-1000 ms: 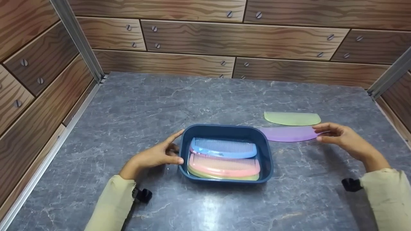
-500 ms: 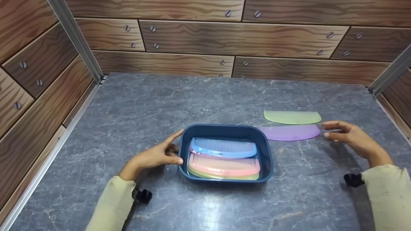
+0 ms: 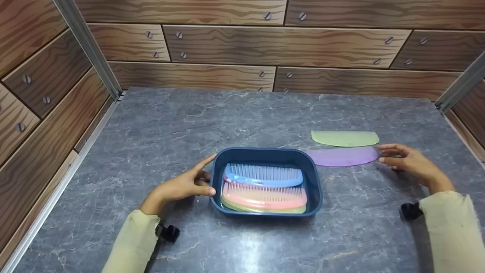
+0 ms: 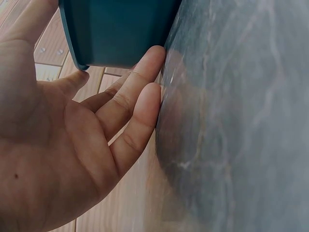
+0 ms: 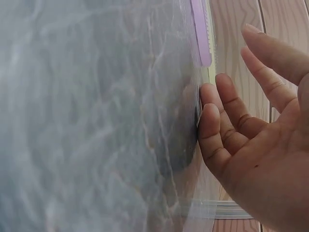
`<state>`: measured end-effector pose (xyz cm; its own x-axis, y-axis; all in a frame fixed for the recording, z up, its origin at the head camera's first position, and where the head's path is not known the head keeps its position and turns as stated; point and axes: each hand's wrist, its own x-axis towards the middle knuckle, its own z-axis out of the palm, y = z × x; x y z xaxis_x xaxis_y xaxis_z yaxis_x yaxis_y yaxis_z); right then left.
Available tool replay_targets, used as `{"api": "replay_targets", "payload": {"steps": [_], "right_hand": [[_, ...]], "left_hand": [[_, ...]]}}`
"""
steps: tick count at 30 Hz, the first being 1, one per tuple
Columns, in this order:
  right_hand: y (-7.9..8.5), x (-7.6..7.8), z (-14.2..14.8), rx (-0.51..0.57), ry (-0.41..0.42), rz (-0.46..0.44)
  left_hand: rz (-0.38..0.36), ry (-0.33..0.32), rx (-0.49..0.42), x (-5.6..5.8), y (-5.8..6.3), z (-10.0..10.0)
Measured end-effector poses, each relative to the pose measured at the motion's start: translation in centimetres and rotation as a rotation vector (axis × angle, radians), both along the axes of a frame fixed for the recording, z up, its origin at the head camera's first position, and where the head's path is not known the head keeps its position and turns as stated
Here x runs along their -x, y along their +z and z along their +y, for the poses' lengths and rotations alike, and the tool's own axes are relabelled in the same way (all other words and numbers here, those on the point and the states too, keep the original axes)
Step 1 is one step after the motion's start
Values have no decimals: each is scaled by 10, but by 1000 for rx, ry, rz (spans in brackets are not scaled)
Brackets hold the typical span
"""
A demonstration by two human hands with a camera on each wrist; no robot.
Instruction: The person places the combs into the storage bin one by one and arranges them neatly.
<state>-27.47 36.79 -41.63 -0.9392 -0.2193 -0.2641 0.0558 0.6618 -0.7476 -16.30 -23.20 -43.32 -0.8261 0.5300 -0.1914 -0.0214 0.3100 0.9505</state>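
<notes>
A dark blue tub (image 3: 265, 153) holds several combs, with a blue comb (image 3: 265, 176) and a pink comb (image 3: 265, 195) uppermost. My left hand (image 3: 185, 184) is at the tub's left side, index finger and thumb tips at the rim; in the left wrist view its other fingers rest by the tabletop below the tub wall (image 4: 116, 34). My right hand (image 3: 411, 163) is just off the right end of a purple comb (image 3: 343, 157), its fingers loosely bent and holding nothing. Behind that comb lies a pale green comb (image 3: 344, 139). The purple comb's left end meets the tub's rim in the head view.
The grey marbled tabletop (image 3: 212, 121) is bounded by wood-patterned panels (image 3: 227, 45) at the back and both sides. Metal posts (image 3: 89, 49) stand at the back corners. A black wrist camera (image 3: 168, 232) sits by the left sleeve.
My right hand has let go of the purple comb's right end and drawn back a little to the right, then eased slightly back. My left hand and the tub stay put.
</notes>
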Motion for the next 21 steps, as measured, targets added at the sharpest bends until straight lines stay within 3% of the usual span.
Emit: {"api": "replay_targets", "payload": {"steps": [21], "right_hand": [[-7,21,-13,-145,43,26]], "left_hand": [[20,1,22,-1,0,-1]]}}
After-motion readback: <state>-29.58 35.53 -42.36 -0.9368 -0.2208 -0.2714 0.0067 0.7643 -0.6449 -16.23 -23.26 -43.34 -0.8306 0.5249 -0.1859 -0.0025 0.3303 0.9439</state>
